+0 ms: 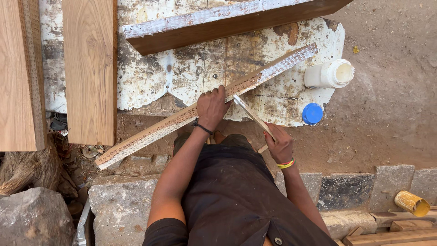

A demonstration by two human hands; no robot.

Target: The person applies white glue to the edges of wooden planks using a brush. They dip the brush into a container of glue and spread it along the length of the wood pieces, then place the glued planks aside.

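**Entry: both hands on the long carved strip**

I see my left hand (210, 107) closed over a long, thin wooden strip (200, 107), fingers curled around its upper edge and pressing it down near its middle. The strip runs diagonally from lower left to upper right, its far end resting on a paint-spattered white board (191, 68), its near end overhanging dirt and stones. The upper part looks whitened; the lower part is bare wood with a dotted carved pattern.

My right hand (278, 145) is clenched around the handle of a flat-bladed tool (251, 115). The blade tip meets the strip just beside my left hand's fingers. I cannot tell the tool's exact kind.

On the board's right edge: a white plastic jar (328, 74) lying on its side, and a blue lid (312, 113) near it, apart. A dark plank (218, 25) with a whitened top edge lies beyond the strip. Two pale planks (88, 68) lie at left. A yellow cylinder (412, 203) rests at lower right on stone kerbing.
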